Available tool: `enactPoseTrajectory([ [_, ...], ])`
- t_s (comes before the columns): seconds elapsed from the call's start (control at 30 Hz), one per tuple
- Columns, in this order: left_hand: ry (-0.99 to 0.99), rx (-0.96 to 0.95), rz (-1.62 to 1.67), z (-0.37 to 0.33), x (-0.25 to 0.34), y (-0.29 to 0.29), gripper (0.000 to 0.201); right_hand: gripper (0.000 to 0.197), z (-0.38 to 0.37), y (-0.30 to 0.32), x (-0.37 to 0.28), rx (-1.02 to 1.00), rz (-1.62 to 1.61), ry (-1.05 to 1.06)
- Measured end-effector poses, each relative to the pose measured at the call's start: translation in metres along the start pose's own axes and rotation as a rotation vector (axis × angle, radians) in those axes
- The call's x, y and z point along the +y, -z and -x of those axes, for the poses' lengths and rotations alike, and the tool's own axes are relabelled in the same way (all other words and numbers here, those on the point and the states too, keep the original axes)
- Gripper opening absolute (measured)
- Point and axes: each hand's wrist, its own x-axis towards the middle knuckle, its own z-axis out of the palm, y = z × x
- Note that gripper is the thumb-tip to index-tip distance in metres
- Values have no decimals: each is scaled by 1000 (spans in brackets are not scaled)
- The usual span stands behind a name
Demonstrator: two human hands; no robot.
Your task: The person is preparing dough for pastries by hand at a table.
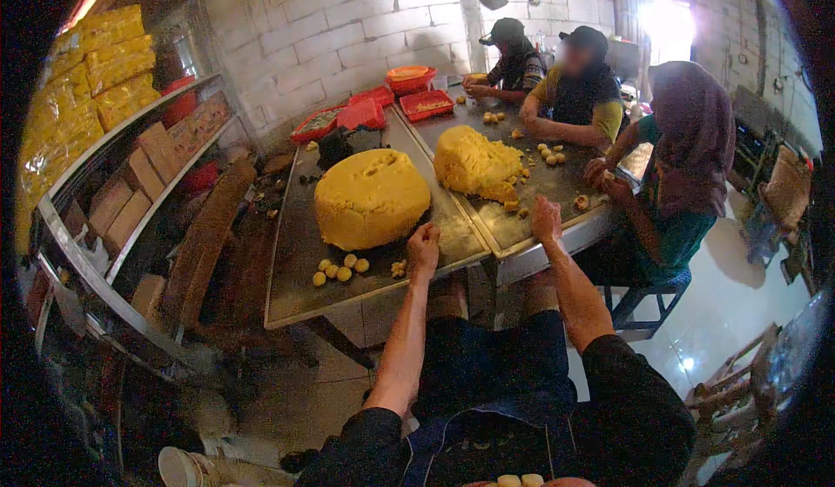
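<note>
A large, smooth mound of yellow dough (370,200) rests on the metal table. Right beside its lower right edge is my left hand (424,248), its fingers curled closed; what they hold, if anything, is hidden. My right hand (546,219) is over the near edge of the table, its fingers drawn together, and I cannot make out anything in them. Beyond it lies a second, broken-up mound of yellow dough (470,161) with loose crumbs. Several small dough balls (344,273) sit in front of the smooth mound. A few small dough bits (398,269) lie near my left wrist.
Three people work along the right side; the nearest person (687,156) sits on a stool (652,304). Red baskets (410,78) and a dark mass (344,146) are at the far end. A metal rack (96,287) with boxes and yellow packages (122,70) stands left.
</note>
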Motion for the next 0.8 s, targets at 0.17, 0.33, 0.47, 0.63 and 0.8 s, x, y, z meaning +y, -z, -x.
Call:
enactPoseTrajectory([
  [0.17, -173, 130, -381, 8, 11, 0, 39, 21, 7, -4, -3, -153, -50, -172],
  [0.33, 152, -119, -227, 8, 52, -36, 49, 27, 19, -7, 67, -417, 389, -77],
  [0.47, 244, -75, -182, 4, 10, 12, 62, 31, -3, 11, -10, -331, -26, -158],
  [0.63, 82, 124, -35, 18, 30, -2, 69, 37, -10, 26, -26, -561, -44, -289],
  [0.8, 251, -95, -124, 11, 37, 0, 59, 32, 8, -8, 22, -269, -32, -133],
])
